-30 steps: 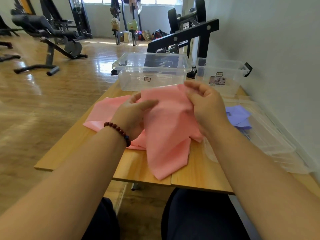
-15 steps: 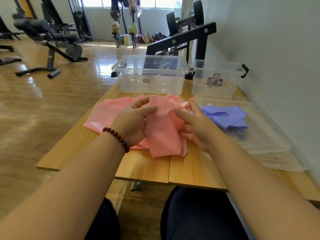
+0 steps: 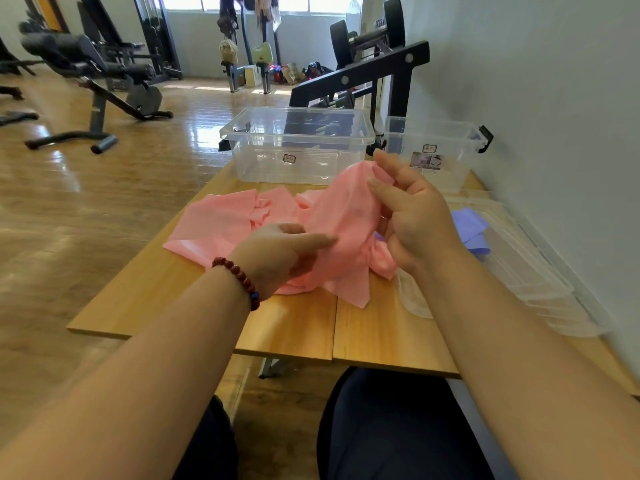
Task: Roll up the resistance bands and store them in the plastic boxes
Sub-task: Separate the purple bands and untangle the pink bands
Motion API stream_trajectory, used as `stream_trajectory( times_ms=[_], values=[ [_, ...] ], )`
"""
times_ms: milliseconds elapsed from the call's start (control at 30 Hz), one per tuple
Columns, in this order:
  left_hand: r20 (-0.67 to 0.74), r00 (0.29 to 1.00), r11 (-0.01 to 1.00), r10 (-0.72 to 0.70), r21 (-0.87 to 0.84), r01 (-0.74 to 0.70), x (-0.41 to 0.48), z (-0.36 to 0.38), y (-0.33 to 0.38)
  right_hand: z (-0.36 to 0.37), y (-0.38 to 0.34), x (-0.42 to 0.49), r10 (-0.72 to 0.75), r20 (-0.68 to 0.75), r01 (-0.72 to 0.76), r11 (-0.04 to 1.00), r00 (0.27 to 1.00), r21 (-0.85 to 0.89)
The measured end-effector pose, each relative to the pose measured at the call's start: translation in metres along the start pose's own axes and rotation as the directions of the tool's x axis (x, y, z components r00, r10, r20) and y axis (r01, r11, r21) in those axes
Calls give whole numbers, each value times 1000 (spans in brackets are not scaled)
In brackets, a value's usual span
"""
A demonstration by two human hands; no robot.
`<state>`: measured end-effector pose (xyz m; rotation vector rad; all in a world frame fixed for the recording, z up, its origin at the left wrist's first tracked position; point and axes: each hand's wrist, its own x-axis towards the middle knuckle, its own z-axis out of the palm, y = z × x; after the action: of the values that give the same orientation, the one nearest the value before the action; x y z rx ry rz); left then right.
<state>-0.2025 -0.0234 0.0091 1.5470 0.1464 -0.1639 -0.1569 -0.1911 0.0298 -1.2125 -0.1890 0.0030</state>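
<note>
Between both hands, left hand (image 3: 277, 254) and right hand (image 3: 415, 216) pinch the crumpled pink band (image 3: 346, 216).

Most of the left hand's (image 3: 277, 252) fingers (image 3: 291, 228) are tucked out of sight under a fold of the pink band (image 3: 221, 220). The purple band (image 3: 469, 220), just right of the right hand's (image 3: 415, 220) fingers (image 3: 391, 195), is partly hidden behind that hand. Beyond the fingers, the labels on the larger clear box (image 3: 298, 133) and the smaller clear box (image 3: 450, 140) are too small to read. How many clear lids (image 3: 526, 265) are stacked right of the fingers cannot be told.
</note>
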Motion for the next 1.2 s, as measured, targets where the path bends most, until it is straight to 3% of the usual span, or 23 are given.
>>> stream_trajectory(
  times_ms=[233,367,467,633,800,933,1100,1200],
  values=[
    [-207,968,964,139,-195,-180,8,-12,9,-14,6,-5,80,-13,-79,992,997,98],
    [-232,964,936,133,-290,-199,4,-12,14,-16,4,-1,31,-106,-17,991,994,131],
    [-193,971,901,142,-381,-207,1,-11,22,-14,12,-5,129,-110,-93,954,986,287],
    [-67,985,890,158,-423,-171,-2,-8,30,0,41,-20,353,-40,-349,933,935,87],
    [162,969,903,188,-416,-106,-4,-13,26,3,40,-19,415,198,-441,891,888,111],
    [167,969,925,181,-363,-110,-6,-20,24,-5,37,-19,308,203,-339,929,930,145],
    [110,991,940,77,-339,-35,-2,-17,15,-10,24,-13,90,15,-89,996,996,-22],
    [151,987,997,48,-62,-39,-4,-4,1,-6,14,-11,-92,-65,79,981,994,-178]
  ],
)
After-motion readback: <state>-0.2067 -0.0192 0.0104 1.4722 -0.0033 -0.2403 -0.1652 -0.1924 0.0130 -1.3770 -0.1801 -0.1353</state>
